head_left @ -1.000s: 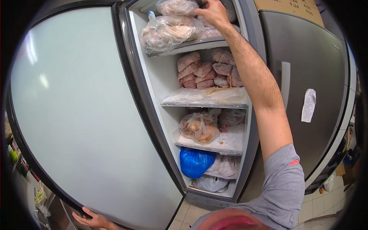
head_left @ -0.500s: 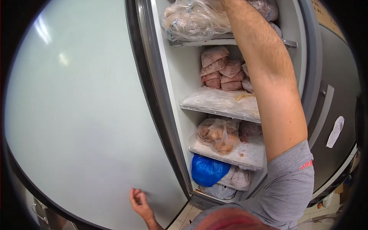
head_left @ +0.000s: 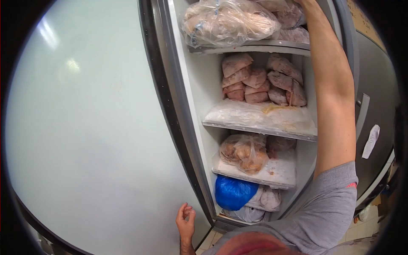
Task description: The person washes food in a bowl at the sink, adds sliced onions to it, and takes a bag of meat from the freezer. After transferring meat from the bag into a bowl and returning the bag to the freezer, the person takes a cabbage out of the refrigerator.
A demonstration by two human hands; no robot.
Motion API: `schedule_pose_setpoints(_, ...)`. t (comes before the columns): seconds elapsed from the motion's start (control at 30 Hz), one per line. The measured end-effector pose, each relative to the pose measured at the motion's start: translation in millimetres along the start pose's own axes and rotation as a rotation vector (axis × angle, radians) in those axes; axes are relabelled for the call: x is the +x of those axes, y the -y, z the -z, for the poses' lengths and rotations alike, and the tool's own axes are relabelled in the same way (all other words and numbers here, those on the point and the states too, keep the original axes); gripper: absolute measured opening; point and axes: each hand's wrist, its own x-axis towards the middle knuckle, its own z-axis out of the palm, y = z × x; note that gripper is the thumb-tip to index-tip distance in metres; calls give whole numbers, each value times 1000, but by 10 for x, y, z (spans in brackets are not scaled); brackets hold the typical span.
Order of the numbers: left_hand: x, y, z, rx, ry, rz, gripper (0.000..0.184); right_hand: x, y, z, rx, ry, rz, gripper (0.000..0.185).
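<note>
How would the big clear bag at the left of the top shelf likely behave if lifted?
The clear bag would probably be slippery, its plastic being glossy. The loose, wrinkled wrapping may shift under a grip, and the bulky filling suggests some weight.

Four shelves (head_left: pixel 284 170), one open door (head_left: pixel 93 127), one blue bag (head_left: pixel 235 192), one paper slip (head_left: pixel 371 141), one carton (head_left: pixel 369 26); meat packs (head_left: pixel 255 79) overlap uncountably.

A bulky clear plastic bag (head_left: pixel 231 22) (crinkled, pale lumps showing through) lies on the uppermost visible shelf (head_left: pixel 272 45), upper middle of the frame.
</note>
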Motion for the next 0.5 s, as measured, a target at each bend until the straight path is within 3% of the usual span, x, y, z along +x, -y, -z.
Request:
schedule_pose_setpoints(0.1, 167, -64, -180, -44, 172, -4, 41, -274, -46, 199, 35, -59, -3, 70)
schedule_pose_setpoints(0.13, 257, -284, -319, -75, 256, -50, 41, -333, -208, 235, -123, -151, 291, 67)
schedule_pose_setpoints(0.2, 475, -571, -659, -152, 398, -183, 44, -773, -83, 190, -348, -258, 475, 60)
schedule_pose_setpoints(0.23, 565, -741, -814, -139, 470, -223, 47, -1130, 45, 210, -421, -270, 371, 56)
schedule_pose_setpoints(0.3, 674, -1133, -1120, -294, 595, -253, 56, -1654, -19, 215, -454, -337, 691, 48)
schedule_pose_setpoints(0.37, 739, -1449, -1418, -725, 786, -228, 66, -2238, 19, 237, -448, -429, 912, 52)
schedule_pose_setpoints(0.4, 732, -1568, -1557, -831, 836, -175, 78, -2496, 46, 308, -447, -424, 933, 51)
schedule_pose_setpoints(0.47, 602, -1770, -1697, -973, 882, -54, 87, -3106, 120, 391, -346, -312, 805, 64)
schedule_pose_setpoints(0.5, 518, -1765, -1714, -1087, 936, 5, 89, -3376, 142, 391, -260, -203, 790, 61)
